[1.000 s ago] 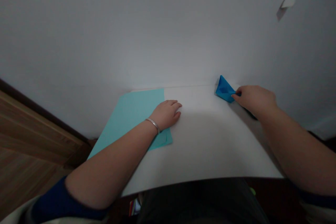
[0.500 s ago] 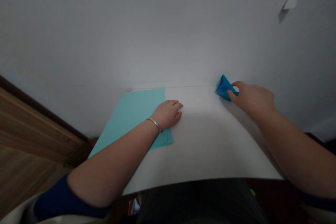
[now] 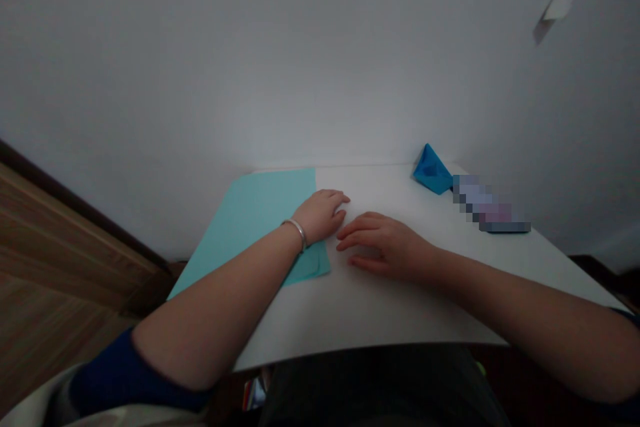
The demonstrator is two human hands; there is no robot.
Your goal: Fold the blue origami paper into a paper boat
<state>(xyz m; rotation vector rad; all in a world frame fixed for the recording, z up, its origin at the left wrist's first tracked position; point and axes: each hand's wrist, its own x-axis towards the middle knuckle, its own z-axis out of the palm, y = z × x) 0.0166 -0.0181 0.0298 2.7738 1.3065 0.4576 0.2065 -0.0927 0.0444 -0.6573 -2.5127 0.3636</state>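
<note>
The far edge of the flat white surface (image 3: 370, 313) is running along the smooth pale wall (image 3: 350, 80), and its near edge is curving in front of the person's lap. Between the hands and the far right corner, a wide stretch of white is showing, giving room to move. More white is showing along the near side.

The right hand (image 3: 387, 247) was touching the shiny blue folded paper shape (image 3: 434, 173) half a second ago; now it is hovering or resting near the middle, just beside the left hand. I am not able to tell if it is touching the surface. Its fingers are spreading loosely, holding nothing. The left hand (image 3: 324, 213) is staying in about the same spot, lying across the right edge of the flat, pale blue-green paper sheets (image 3: 250, 213). Its fingers are opening softly, gripping nothing.

The sheets are lying on the left, with straight sides. The blue shape is sitting far right, showing pointy corners and a hollow. A long, blurred-out thing (image 3: 485, 203) is lying just right of it. A thin silver bracelet (image 3: 301, 235) is circling the left wrist.
</note>
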